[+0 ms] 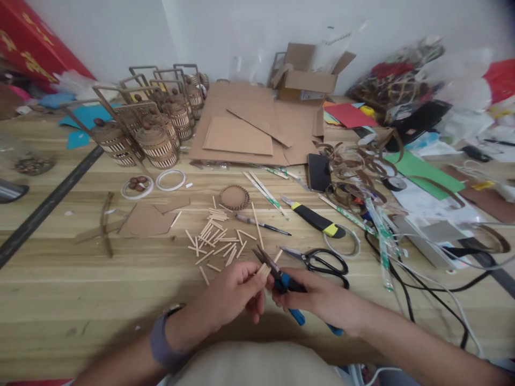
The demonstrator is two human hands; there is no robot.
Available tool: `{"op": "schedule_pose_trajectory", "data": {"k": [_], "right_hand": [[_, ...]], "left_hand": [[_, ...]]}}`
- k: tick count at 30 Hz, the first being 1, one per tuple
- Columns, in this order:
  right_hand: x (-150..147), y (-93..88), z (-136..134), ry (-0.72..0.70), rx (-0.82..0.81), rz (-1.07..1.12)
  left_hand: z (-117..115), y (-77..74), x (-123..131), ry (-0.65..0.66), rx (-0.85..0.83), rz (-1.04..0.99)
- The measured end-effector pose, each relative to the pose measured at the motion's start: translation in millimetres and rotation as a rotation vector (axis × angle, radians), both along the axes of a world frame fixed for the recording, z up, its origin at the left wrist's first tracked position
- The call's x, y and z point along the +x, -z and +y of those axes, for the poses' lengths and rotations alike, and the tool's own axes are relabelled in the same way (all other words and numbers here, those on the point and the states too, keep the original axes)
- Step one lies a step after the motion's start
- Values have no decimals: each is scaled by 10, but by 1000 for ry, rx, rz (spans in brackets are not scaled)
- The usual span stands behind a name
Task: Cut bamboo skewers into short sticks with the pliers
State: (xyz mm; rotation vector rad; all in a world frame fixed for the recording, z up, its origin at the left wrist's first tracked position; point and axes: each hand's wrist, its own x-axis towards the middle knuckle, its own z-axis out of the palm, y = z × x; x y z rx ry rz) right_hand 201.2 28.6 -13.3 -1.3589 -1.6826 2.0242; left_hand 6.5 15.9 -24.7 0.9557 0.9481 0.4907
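Note:
My left hand (237, 289) is closed on a small bundle of short wooden sticks (263, 271), pinched between thumb and fingers. In my right hand (311, 297) is a blue-handled cutting tool (295, 315), its dark jaws around or against a stick at the bundle. Several loose cut sticks (217, 236) lie scattered on the wood just beyond my left hand. Behind them sits a round cardboard piece with a dark woven rim (234, 197). Black-handled scissors (325, 260) rest beside my right hand, partly open.
Small lidded baskets (156, 142) with tall handles stand at the back left. Cardboard sheets (241, 134) lie at the back centre. A yellow-black utility knife (316, 217), a pen (263, 225), a phone (318, 172), brown strips (358, 166) and cables (438, 289) are toward the right.

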Motion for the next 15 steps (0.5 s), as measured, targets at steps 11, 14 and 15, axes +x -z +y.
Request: {"op": "schedule_pose_trajectory", "data": {"k": [11,14,15], "right_hand": [[7,-38,0,-31,47,-35],[-12,-31,-11,-28,134,-42],[-21,-29,-13,-24,146,-54]], "left_hand": [[17,-41,12,1,-27,17],[19,-63,18,2,-3,19],[19,-67,20,4,5,23]]}}
